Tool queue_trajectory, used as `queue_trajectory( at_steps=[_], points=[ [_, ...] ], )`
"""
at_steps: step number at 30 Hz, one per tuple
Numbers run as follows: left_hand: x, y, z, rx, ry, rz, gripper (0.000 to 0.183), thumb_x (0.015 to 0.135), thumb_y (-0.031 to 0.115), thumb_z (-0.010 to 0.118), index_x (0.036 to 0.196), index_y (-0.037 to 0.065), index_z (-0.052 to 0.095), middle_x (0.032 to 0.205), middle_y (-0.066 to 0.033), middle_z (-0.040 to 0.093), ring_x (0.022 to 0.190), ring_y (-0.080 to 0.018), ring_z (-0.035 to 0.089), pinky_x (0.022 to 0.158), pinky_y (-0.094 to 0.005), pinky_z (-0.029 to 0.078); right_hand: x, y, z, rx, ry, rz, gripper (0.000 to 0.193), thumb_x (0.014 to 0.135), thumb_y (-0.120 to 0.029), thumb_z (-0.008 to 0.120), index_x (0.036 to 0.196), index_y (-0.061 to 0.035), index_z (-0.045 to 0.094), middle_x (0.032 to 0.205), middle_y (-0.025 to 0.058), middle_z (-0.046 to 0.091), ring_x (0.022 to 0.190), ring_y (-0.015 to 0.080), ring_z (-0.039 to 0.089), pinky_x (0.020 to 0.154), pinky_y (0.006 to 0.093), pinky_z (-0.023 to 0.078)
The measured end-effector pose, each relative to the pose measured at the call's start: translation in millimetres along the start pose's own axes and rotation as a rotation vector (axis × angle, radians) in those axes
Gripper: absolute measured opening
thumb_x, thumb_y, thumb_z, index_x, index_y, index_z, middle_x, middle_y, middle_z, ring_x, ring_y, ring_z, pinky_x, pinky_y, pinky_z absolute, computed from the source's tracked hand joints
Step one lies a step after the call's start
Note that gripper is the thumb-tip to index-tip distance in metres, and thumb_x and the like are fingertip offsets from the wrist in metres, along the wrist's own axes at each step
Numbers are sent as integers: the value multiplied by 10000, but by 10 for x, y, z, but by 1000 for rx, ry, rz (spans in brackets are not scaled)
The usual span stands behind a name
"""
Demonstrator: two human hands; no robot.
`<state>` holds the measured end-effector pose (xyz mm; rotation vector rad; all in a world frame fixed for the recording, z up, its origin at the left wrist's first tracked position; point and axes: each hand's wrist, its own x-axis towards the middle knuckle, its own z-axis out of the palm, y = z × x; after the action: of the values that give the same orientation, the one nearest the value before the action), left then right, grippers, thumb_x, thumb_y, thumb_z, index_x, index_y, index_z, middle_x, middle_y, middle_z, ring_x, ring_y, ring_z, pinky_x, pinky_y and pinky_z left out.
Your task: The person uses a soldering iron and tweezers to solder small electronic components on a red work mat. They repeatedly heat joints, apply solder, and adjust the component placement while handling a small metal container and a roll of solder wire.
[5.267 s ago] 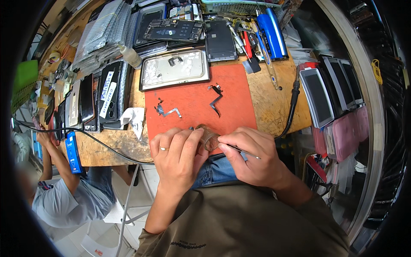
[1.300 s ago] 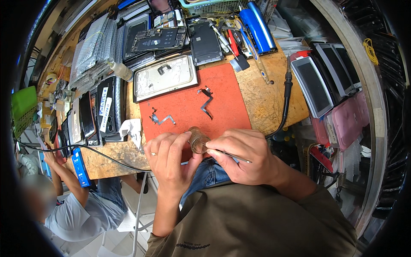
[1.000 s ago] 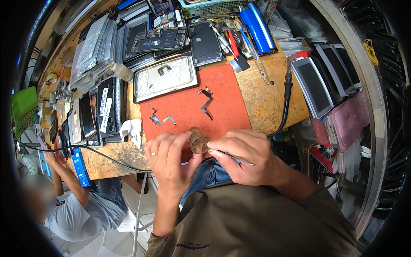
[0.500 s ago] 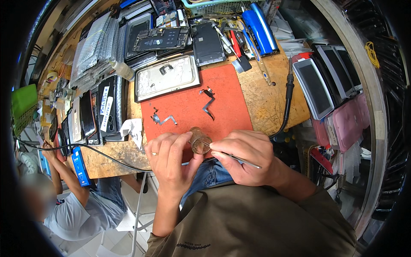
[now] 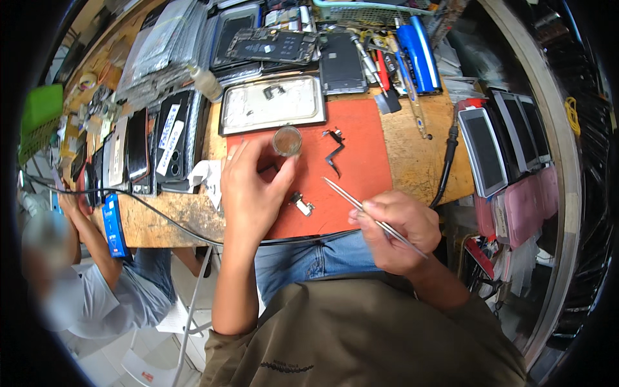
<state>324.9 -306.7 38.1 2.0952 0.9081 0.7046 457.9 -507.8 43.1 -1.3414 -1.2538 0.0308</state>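
My left hand (image 5: 253,184) reaches over the orange-red mat (image 5: 364,138), its thumb and forefinger against a small round glass jar (image 5: 287,141) with brownish contents. In my right hand (image 5: 405,231) is a pair of metal tweezers (image 5: 393,231), tips pointing up and left over the mat's right part. A thin black flex cable (image 5: 333,153) lies on the mat right of the jar. Closer to me, beside my left wrist, rests a small white and metal part (image 5: 302,205). Something dark shows between my left thumb and fingers, mostly hidden by the hand.
A pale tray-like tablet shell (image 5: 271,109) with small parts lies behind the mat. Opened phones (image 5: 274,46), a plastic bottle (image 5: 206,85) and hand tools (image 5: 382,71) crowd the back. Phones stand at left, near a seated person (image 5: 116,303). A black cable (image 5: 142,205) crosses the front left.
My left hand has moved the jar away from me, to the far middle of the mat. My right hand has drawn the tweezers out of the jar and moved right. The view has shifted.
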Motion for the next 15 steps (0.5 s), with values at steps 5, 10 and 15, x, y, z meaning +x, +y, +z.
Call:
queue_trajectory(
  at_steps=[5,10,15],
  points=[
    [6,-77,-31,197,-18,183,290,884,114,892,1144,42,787,1006,-98,788,949,-301,704,904,-426,489,-75,107,150,5,-138,-63,260,858,157,803,1081,66,706,933,213,772,729,291,788,627,365,630],
    [-416,-38,-189,322,165,303,235,877,68,866,1095,75,778,954,-75,740,905,-275,675,854,-427,463,-137,202,240,-5,-244,-94,299,804,175,810,1066,62,721,890,178,748,686,283,744,598,368,606],
    [-877,13,-133,284,82,368,318,789,56,884,1097,102,816,950,-32,710,891,-236,659,826,-397,443,-156,254,242,-33,-256,-130,307,784,159,810,1060,48,733,862,151,738,690,271,733,590,351,592]
  ],
)
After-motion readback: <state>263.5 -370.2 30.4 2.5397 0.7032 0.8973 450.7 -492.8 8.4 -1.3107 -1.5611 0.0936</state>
